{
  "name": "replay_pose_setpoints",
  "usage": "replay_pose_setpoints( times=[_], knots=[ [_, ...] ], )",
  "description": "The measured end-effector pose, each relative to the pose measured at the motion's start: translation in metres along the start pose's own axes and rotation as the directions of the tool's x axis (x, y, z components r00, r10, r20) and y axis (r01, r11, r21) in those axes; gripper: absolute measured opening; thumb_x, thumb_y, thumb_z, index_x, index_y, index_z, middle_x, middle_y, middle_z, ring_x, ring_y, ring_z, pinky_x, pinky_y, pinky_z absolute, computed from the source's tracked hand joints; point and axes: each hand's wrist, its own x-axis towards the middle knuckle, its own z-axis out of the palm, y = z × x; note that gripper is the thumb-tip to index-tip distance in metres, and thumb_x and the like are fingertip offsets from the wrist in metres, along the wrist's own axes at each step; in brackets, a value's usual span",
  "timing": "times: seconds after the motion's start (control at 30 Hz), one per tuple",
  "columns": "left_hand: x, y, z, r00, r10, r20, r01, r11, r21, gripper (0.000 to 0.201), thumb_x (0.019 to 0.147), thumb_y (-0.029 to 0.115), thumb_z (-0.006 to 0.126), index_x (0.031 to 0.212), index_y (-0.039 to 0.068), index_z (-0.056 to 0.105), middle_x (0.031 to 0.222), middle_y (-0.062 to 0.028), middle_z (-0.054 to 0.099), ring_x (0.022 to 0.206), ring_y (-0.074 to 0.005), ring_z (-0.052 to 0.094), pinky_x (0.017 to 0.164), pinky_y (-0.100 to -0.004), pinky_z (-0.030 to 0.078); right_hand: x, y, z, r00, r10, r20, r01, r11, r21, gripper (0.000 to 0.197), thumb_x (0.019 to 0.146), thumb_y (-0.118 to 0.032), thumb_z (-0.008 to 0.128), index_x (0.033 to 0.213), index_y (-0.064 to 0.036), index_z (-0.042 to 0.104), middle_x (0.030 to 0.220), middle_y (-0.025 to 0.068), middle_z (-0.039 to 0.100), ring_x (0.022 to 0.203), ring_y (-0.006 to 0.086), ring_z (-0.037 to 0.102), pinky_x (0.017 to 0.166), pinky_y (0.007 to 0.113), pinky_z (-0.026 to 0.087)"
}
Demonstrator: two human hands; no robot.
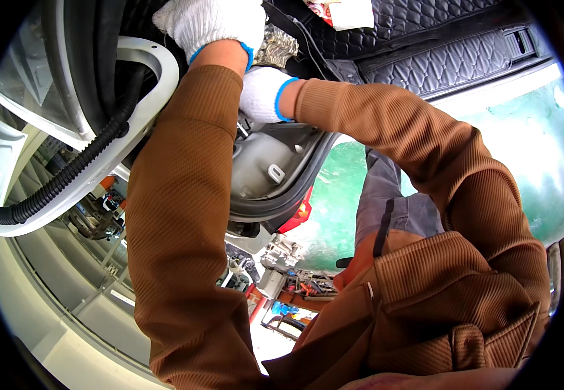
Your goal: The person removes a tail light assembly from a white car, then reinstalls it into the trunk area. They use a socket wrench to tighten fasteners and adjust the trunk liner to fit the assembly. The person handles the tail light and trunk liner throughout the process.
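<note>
My left hand [212,25], in a white knit glove with a blue cuff, reaches to the top edge of the view, beside the white body frame [158,68]. Its back shows; its fingers are largely hidden. My right hand [260,95], gloved the same way, lies just below it, above the bare grey panel [262,166] of a vehicle's rear opening. The left sleeve covers part of it, and its fingers are out of sight. Next to both hands sits a crinkled silvery piece [278,45]. I cannot make out whether either hand holds anything.
A black corrugated hose [80,166] curves along the frame at left. Black quilted lining [425,68] covers the vehicle floor at upper right, with a red-and-white packet [347,13] on it. A red tail light [298,213] and tools [308,286] appear below, over a green floor [337,195].
</note>
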Motion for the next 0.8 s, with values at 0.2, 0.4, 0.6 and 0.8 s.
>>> replay_pose_setpoints(
  times=[0.2,0.4,0.6,0.8],
  knots=[
    [0.001,-0.008,0.038,0.941,-0.146,0.304,0.104,0.983,0.15,0.036,0.098,0.056,0.07,0.115,0.028,0.082,0.108,-0.0079,0.08,0.113,-0.0311,0.072,0.089,-0.0553,0.052,0.039,-0.072,-0.01,0.985,0.167,0.035,-0.151,0.948,-0.279,0.026,0.093,-0.023,0.069,0.114,-0.0136,0.083,0.113,0.0147,0.081,0.099,0.0363,0.078,0.077,0.051,0.061],
    [0.007,-0.001,0.016,0.931,-0.126,0.343,0.065,0.981,0.185,0.038,0.098,0.056,0.069,0.121,0.028,0.081,0.113,-0.008,0.08,0.112,-0.0305,0.073,0.092,-0.0566,0.051,0.009,-0.03,-0.024,0.979,0.19,0.074,-0.194,0.98,0.053,0.029,0.097,-0.026,0.065,0.118,-0.0175,0.082,0.121,0.0192,0.078,0.107,0.0387,0.077,0.087,0.053,0.06],
    [0.004,-0.002,0.025,0.953,-0.085,0.29,0.046,0.989,0.137,0.035,0.098,0.054,0.07,0.116,0.026,0.082,0.109,-0.007,0.081,0.111,-0.0305,0.073,0.091,-0.0562,0.05,-0.004,0.006,-0.029,0.979,0.167,0.119,-0.17,0.985,0.018,0.03,0.096,-0.029,0.066,0.116,-0.0137,0.082,0.119,0.0176,0.079,0.109,0.0371,0.076,0.09,0.048,0.06],
    [0.014,0.01,0.007,0.926,-0.098,0.364,0.047,0.988,0.147,0.035,0.096,0.054,0.07,0.111,0.025,0.082,0.108,-0.0087,0.08,0.111,-0.031,0.073,0.087,-0.056,0.052,-0.111,0.027,-0.044,0.935,0.314,-0.166,-0.037,0.552,0.833,0.039,0.089,-0.006,0.085,0.125,0.0014,0.073,0.109,0.0088,0.079,0.101,0.0153,0.074,0.094,0.033,0.059]
  ],
)
